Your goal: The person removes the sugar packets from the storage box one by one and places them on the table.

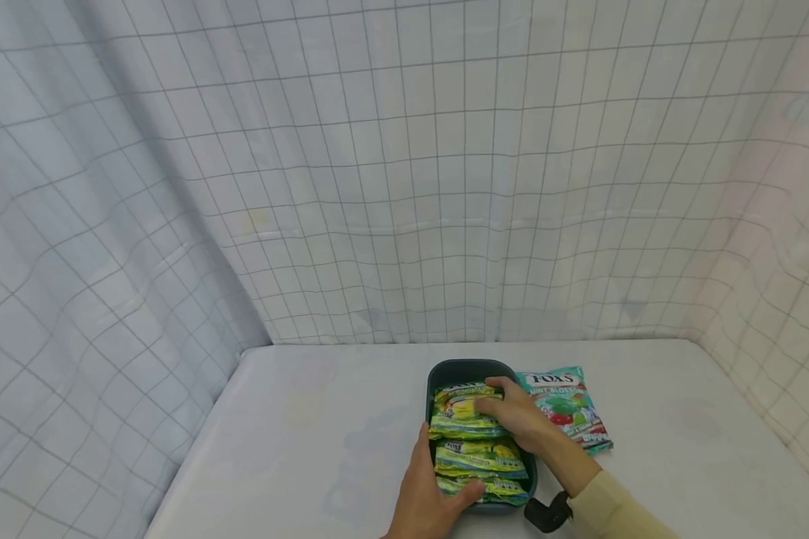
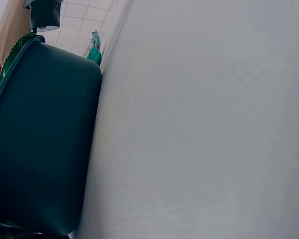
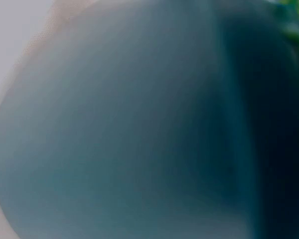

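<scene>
A dark green plastic tub [image 1: 445, 370] stands on the table with yellow-green candy bags inside, lined up front to back. My right hand [image 1: 522, 419] reaches over the tub's right rim and holds the rearmost yellow-green candy bag [image 1: 460, 419] between thumb and fingers. In front of it sit a second candy bag [image 1: 475, 458] and a third candy bag [image 1: 505, 490]. My left hand [image 1: 426, 494] lies at the tub's near left corner, index finger straight along the side and thumb stretched over the front. The left wrist view shows the tub's outer wall [image 2: 45, 134]; blurred dark green fills much of the right wrist view.
Just right of the tub, a teal Fox's Mint Blossom candy bag [image 1: 562, 408] lies flat on the white table [image 1: 297, 442]. A black device [image 1: 547, 513] sits by the right wrist. White grid-patterned curtains [image 1: 445, 187] hang behind and along both sides.
</scene>
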`<state>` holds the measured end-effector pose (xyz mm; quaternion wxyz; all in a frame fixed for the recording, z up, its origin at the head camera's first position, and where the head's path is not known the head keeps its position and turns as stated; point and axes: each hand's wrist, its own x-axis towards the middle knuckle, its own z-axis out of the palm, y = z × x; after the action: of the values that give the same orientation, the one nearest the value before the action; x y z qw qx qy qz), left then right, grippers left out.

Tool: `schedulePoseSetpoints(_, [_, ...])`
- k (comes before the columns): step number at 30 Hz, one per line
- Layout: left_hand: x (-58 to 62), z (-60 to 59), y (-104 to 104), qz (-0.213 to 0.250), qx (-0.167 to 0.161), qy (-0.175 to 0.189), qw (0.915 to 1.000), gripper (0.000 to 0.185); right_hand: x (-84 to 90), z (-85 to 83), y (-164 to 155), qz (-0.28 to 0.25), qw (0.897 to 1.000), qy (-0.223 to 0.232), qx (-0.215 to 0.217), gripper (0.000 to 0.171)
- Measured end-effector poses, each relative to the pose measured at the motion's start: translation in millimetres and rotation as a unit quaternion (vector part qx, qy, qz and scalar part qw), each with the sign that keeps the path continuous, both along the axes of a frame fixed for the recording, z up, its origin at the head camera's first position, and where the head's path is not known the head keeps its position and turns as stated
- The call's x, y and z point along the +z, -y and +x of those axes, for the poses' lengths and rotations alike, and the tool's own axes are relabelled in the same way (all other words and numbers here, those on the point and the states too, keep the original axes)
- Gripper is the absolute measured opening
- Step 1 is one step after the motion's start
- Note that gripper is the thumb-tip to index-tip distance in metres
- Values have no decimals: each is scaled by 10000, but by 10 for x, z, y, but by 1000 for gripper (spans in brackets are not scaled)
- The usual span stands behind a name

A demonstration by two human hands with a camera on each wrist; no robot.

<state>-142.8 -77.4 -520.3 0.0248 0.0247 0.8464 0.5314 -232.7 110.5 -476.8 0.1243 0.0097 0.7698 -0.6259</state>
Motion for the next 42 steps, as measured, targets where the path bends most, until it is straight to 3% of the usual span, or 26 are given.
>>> schedulePoseSetpoints(24, [30,14,10,-31,-32,113,9999,116,-66,40,-18,-305,9994,-167,-12,66])
schedulePoseSetpoints(34, [12,-6,-9,14,94,-18,10000,116,89,104,-97,-180,9987,-477,32,66])
schedulePoseSetpoints(42, [-6,-26,-4,-50,113,16,9999,117,165,131,-194,-320,9984,-472,28,66])
